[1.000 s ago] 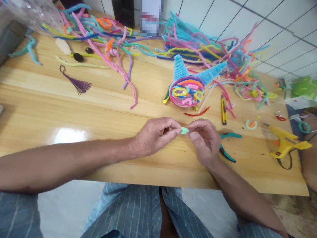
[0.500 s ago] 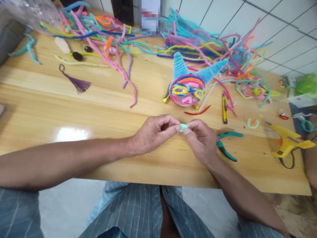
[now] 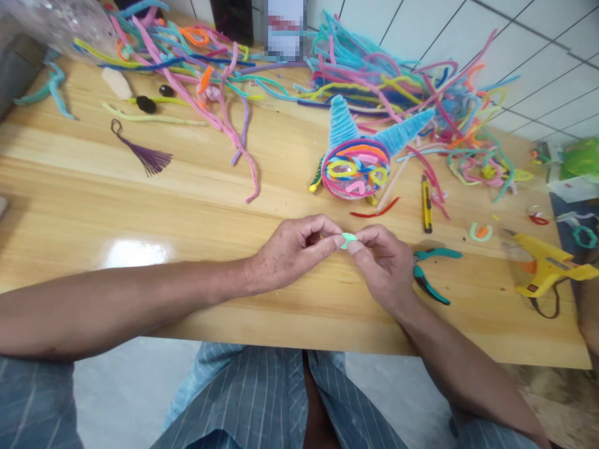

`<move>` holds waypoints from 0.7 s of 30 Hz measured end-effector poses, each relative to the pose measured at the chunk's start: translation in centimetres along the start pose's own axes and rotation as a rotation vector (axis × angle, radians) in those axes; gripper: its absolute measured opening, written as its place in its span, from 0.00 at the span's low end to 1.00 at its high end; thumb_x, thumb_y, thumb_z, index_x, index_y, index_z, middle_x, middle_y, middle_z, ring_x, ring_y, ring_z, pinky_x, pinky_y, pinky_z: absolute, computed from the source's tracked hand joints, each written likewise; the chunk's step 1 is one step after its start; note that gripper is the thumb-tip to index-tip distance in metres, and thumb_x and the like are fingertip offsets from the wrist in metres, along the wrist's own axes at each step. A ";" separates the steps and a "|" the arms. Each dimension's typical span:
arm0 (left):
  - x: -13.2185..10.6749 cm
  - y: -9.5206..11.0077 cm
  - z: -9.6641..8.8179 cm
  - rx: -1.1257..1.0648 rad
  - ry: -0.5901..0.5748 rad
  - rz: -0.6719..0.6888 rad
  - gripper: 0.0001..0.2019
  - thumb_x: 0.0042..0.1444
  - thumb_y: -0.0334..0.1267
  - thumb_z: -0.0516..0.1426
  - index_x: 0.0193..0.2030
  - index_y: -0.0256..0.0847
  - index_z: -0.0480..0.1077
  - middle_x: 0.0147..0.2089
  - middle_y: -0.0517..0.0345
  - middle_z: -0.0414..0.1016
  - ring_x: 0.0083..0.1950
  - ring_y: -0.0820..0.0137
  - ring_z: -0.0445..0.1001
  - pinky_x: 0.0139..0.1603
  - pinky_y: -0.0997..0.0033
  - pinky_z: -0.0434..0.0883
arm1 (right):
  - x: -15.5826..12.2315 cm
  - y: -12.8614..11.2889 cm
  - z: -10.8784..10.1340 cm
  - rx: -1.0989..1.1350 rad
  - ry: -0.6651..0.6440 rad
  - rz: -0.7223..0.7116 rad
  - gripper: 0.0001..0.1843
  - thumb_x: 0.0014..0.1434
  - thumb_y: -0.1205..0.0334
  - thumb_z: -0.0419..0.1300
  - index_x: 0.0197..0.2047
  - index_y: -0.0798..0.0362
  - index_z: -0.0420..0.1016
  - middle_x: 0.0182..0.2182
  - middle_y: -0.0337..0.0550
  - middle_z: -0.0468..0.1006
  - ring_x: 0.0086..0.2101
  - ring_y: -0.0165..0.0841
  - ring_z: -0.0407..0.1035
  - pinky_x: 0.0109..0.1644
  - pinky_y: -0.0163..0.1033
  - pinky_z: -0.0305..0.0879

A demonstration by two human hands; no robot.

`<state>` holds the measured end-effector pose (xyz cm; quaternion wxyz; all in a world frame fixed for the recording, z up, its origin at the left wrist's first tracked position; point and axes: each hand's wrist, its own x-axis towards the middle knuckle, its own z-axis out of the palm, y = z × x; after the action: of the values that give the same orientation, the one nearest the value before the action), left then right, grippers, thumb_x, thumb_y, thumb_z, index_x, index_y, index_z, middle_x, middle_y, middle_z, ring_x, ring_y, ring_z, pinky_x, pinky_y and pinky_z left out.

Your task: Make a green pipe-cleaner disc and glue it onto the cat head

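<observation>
Between my two hands is a short piece of light green pipe cleaner (image 3: 348, 241), bent into a small closed shape. My left hand (image 3: 299, 249) pinches its left end between thumb and forefinger. Its right end is pinched the same way by my right hand (image 3: 386, 265). Just beyond my fingers stands a round mask-like face (image 3: 355, 168) of colourful pipe cleaners, with yellow eye loops and two tall light blue horns. A red pipe cleaner strip (image 3: 374, 209) lies between that face and my hands.
Right of my right hand lie teal-handled pliers (image 3: 433, 252), a yellow utility knife (image 3: 426, 206) and a yellow glue gun (image 3: 545, 262). Loose pipe cleaners (image 3: 365, 68) pile along the wall. A purple tassel (image 3: 145, 153) rests at left. The table's front edge (image 3: 281, 343) is close to my body.
Both hands keep their pinch on the green pipe cleaner and have hardly moved. The view has shifted very slightly.
</observation>
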<state>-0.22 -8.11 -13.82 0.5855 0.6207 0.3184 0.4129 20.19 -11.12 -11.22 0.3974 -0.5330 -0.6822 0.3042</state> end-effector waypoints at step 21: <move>0.0 0.1 -0.1 0.023 -0.019 0.000 0.13 0.72 0.46 0.62 0.43 0.37 0.79 0.36 0.57 0.80 0.36 0.72 0.74 0.38 0.72 0.71 | 0.0 0.1 0.1 0.004 0.009 -0.001 0.06 0.66 0.62 0.65 0.35 0.46 0.75 0.26 0.32 0.77 0.28 0.30 0.70 0.34 0.38 0.68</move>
<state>-0.36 -8.09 -13.71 0.5811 0.6315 0.3176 0.4034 20.18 -11.10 -11.39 0.4015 -0.5333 -0.6801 0.3032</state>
